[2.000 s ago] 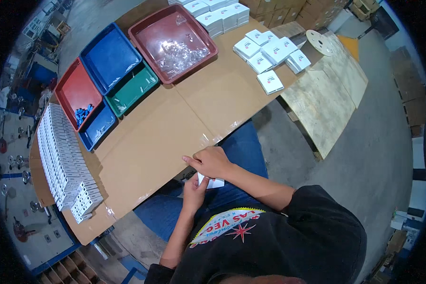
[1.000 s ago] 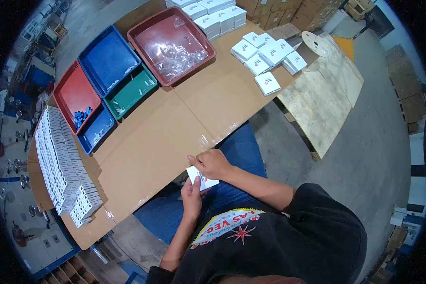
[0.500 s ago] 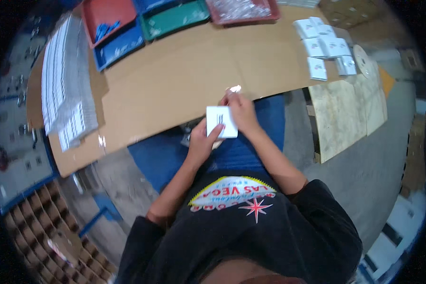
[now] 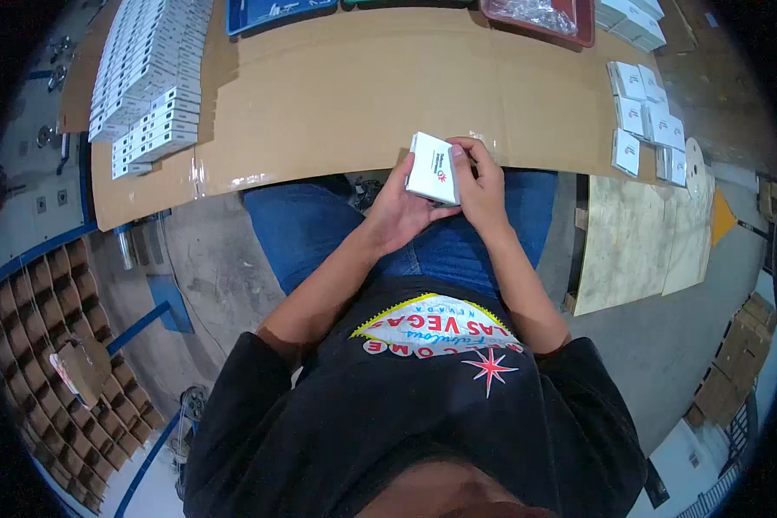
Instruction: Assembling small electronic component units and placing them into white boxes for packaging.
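Observation:
A small white box [image 4: 429, 173] with dark print and a small red mark on its face is held above my lap, just off the near edge of the table. My left hand [image 4: 394, 214] supports it from the left and below, palm partly turned up. Along the box's right edge, my right hand [image 4: 482, 184] grips it, with the thumb against the face and the fingers curled. The fingers behind the box are partly hidden.
Tall stacks of white boxes [image 4: 151, 78] stand at the table's left end. Several similar boxes [image 4: 652, 121] lie at the right. A blue tray [image 4: 272, 19] and a red tray [image 4: 585, 26] with clear plastic bits line the back of the cardboard-covered table [image 4: 337, 95]. A wooden board [image 4: 622, 246] stands right.
The view has shifted. My right hand, earlier apart at a shiny bit by the table edge, now grips the box's right side. The box has turned and tilted, and its face looks different.

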{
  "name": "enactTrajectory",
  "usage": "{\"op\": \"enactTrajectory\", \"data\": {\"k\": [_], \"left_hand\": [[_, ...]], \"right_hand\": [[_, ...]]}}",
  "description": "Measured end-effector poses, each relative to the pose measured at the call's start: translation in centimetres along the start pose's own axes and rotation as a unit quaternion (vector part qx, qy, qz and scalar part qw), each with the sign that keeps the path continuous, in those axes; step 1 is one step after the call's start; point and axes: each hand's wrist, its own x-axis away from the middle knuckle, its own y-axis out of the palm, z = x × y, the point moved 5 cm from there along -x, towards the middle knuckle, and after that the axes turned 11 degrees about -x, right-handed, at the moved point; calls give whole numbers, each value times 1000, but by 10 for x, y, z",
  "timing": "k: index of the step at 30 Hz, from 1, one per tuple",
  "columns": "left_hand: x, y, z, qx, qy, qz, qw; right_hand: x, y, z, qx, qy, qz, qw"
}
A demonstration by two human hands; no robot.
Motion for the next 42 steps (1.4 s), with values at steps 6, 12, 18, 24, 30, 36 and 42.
{"op": "enactTrajectory", "data": {"k": [6, 12, 18, 24, 30, 36, 42], "left_hand": [[2, 1, 11, 75, 34, -34, 996], [2, -7, 8, 84, 29, -45, 995], [5, -12, 10, 26, 86, -6, 996], [3, -16, 10, -79, 136, 62, 986], [11, -6, 14, -26, 73, 81, 994], [11, -11, 8, 26, 18, 6, 999], [12, -14, 6, 50, 3, 24, 998]], "right_hand": [[-4, -4, -7, -100, 29, 57, 993], [-14, -19, 2, -48, -62, 51, 996], [-10, -12, -6, -36, -46, 28, 998], [-8, -1, -12, -59, -56, 13, 997], [-4, 5, -12, -57, -28, -4, 998], [-2, 11, -16, -6, -53, -44, 998], [1, 17, -18, 2, -65, -106, 992]]}}
